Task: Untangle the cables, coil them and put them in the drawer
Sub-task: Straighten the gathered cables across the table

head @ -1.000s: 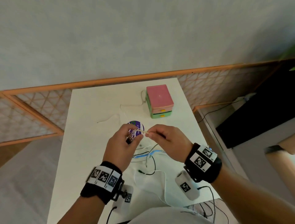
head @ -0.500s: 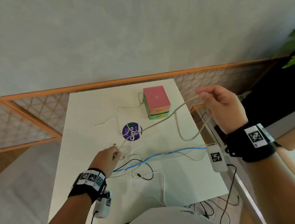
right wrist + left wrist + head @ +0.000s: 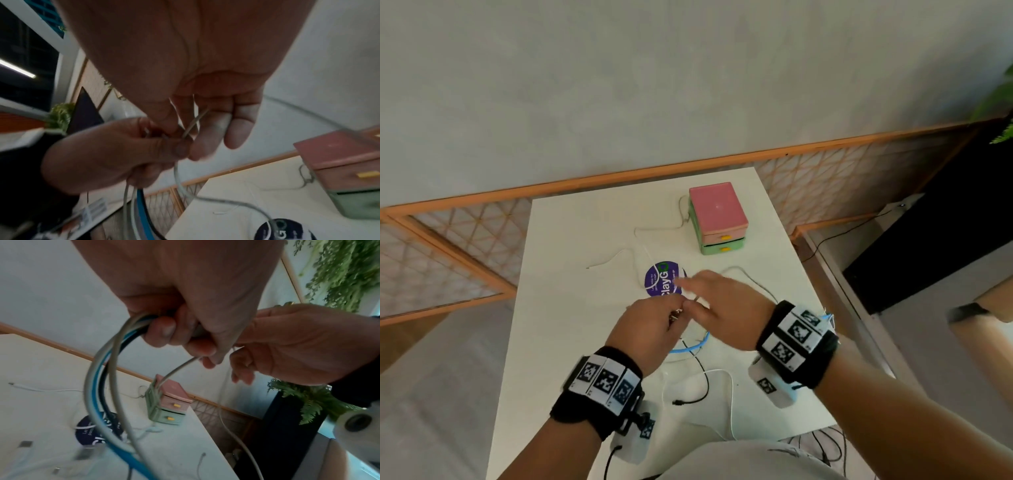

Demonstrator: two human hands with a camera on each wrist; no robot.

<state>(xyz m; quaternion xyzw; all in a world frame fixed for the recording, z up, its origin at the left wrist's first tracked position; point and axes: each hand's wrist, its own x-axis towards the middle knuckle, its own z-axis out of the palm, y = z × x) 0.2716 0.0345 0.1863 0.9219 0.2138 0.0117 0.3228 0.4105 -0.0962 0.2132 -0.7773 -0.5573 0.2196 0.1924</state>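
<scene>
My left hand (image 3: 650, 329) grips the bundled cables (image 3: 102, 386) above the near table (image 3: 571, 342); my right hand (image 3: 722, 308) seems to pinch the grey cable (image 3: 192, 125). Best to feed even loops, keeping tension light.

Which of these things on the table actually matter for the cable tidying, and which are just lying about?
Part of the job:
- cable bundle, held by left hand
- grey cable, right hand
- drawer box

Lying about:
- purple sticker
- potted fern

drawer box (image 3: 717, 210) pink over green, yellow handles | cables (image 3: 96, 395) blue, grey, black | sticker (image 3: 662, 278) purple
</scene>
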